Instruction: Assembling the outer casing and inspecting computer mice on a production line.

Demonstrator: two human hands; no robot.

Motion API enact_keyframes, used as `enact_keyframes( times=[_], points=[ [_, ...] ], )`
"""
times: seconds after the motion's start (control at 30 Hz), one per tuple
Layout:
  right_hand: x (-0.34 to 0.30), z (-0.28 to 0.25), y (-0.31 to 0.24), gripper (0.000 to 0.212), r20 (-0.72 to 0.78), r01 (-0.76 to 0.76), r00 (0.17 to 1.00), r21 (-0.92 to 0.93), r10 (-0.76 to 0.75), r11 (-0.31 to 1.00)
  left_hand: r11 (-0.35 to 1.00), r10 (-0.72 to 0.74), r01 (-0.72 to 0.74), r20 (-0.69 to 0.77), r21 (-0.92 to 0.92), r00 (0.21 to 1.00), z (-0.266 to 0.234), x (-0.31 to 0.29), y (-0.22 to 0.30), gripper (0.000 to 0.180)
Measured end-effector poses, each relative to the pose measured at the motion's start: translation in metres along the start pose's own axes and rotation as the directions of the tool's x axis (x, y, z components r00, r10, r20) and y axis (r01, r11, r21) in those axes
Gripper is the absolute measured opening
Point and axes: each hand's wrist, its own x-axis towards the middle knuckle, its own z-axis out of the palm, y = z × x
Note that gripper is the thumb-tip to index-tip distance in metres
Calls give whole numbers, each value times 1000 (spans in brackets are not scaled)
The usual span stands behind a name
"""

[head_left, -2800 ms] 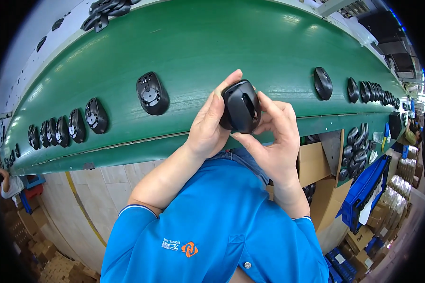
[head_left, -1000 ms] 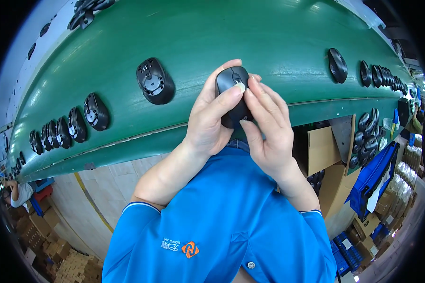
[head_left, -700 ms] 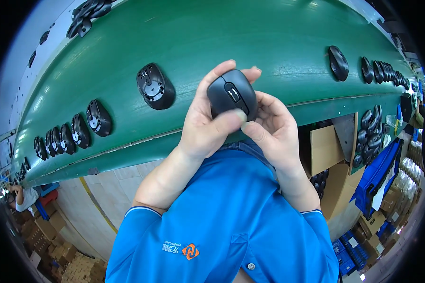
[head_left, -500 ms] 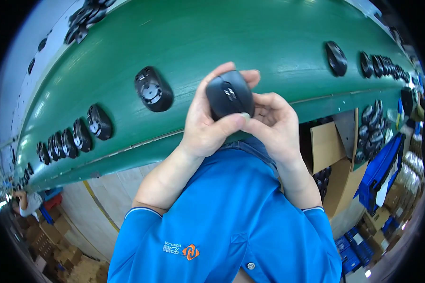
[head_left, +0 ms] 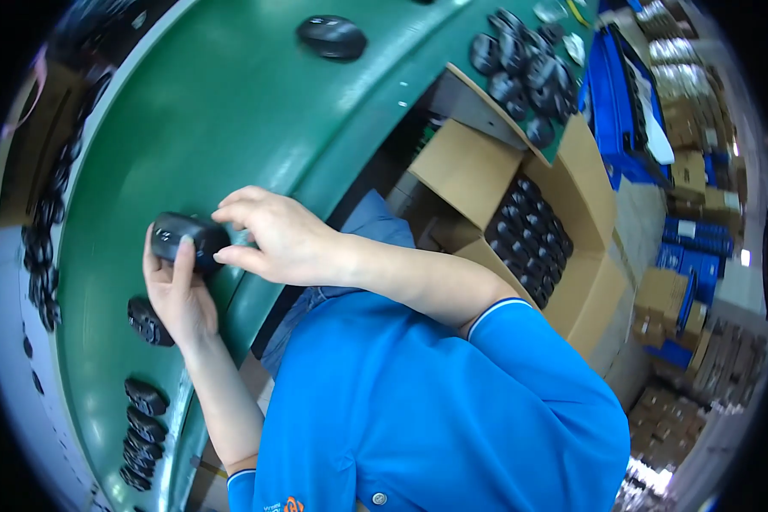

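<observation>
My left hand [head_left: 182, 299] is wrapped round a black computer mouse [head_left: 198, 229], thumb laid over its top, above the green work surface. Beside the mouse's right end is my right hand [head_left: 286, 237], its thumb and bent fingers spread apart. The right thumb tip comes up to the edge of the mouse; whether it touches I cannot tell. Just below my left hand another black mouse [head_left: 149, 322] lies on the green surface. One more mouse [head_left: 333, 37] lies farther up on the same surface.
Several mice [head_left: 141, 439] line the lower left. At my right an open cardboard box [head_left: 604, 286] holds many mice [head_left: 529, 235] in rows. A pile of mice [head_left: 525, 68] lies beyond it, next to a blue bin [head_left: 604, 102]. Cartons [head_left: 657, 299] stand on the floor.
My view has swung to the right, bringing the cardboard box fully into sight. My right hand has come off the mouse with fingers parted; the left hand keeps hold of it.
</observation>
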Motion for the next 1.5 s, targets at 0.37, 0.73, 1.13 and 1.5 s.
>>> enact_keyframes(
  times=[0.37, 0.73, 1.13, 1.5],
  points=[
    [-87, -174, 56, 23, -615, -200, 784, -115, 89, 973, 751, 192, -167, 31, 639, 981, -2, 21, 0, 50],
    [-141, -281, 97, 46, -517, -461, 832, -845, -198, 269, -272, 485, -192, 307, 943, 819, -43, -18, 40, 61],
    [-181, -309, 116, 21, -613, -384, 642, -777, -460, 499, 87, 594, -99, 28, 991, 804, -47, -20, 0, 60],
    [-40, -75, 16, 23, -295, 452, 803, -266, -518, 851, 945, 105, -194, -317, -265, 943, -41, -34, 9, 37]
  ],
)
